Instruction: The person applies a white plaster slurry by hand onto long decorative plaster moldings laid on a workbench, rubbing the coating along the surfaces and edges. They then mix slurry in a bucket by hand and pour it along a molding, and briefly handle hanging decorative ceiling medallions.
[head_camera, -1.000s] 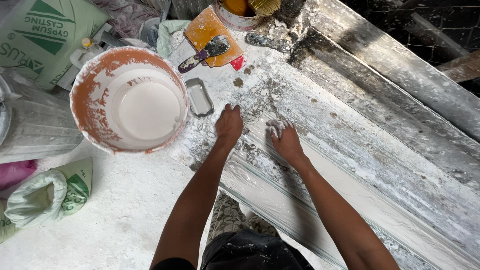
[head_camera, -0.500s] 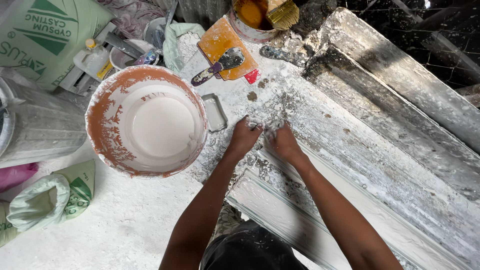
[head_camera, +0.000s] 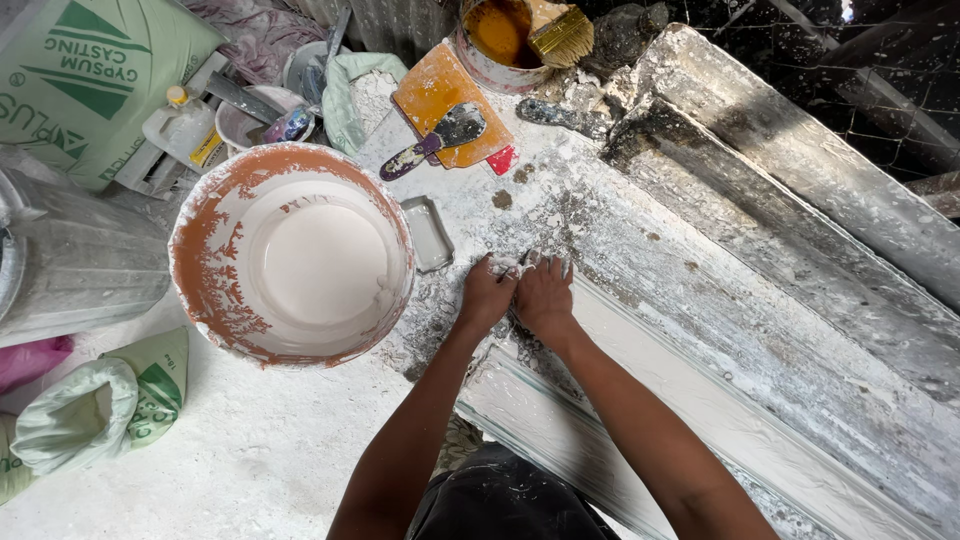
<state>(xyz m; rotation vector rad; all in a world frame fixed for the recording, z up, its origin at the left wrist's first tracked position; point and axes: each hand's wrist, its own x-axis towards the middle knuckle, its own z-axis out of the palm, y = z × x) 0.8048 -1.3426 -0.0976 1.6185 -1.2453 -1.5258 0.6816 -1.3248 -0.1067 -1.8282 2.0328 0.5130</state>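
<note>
My left hand (head_camera: 487, 296) and my right hand (head_camera: 545, 296) lie side by side, touching, on the plaster-crusted top of a long white cornice mould (head_camera: 700, 400). Both press on a small clump of wet white plaster (head_camera: 515, 265) at their fingertips, fingers curled around it. An orange bucket (head_camera: 292, 255) of smooth white plaster stands just left of my left hand. A small rectangular metal tray (head_camera: 428, 232) lies between the bucket and my hands.
A scraper (head_camera: 440, 140) rests on an orange board (head_camera: 445, 100) at the back. Behind it stands a tin (head_camera: 500, 40) of brown liquid with a brush (head_camera: 560, 35). Green plaster sacks (head_camera: 90, 80), a bottle (head_camera: 180, 125) and a grey drum (head_camera: 80, 265) crowd the left.
My hands have drawn together from a hand's width apart until they touch, gathering plaster between them. The view has shifted so the bucket sits lower and nearer the middle.
</note>
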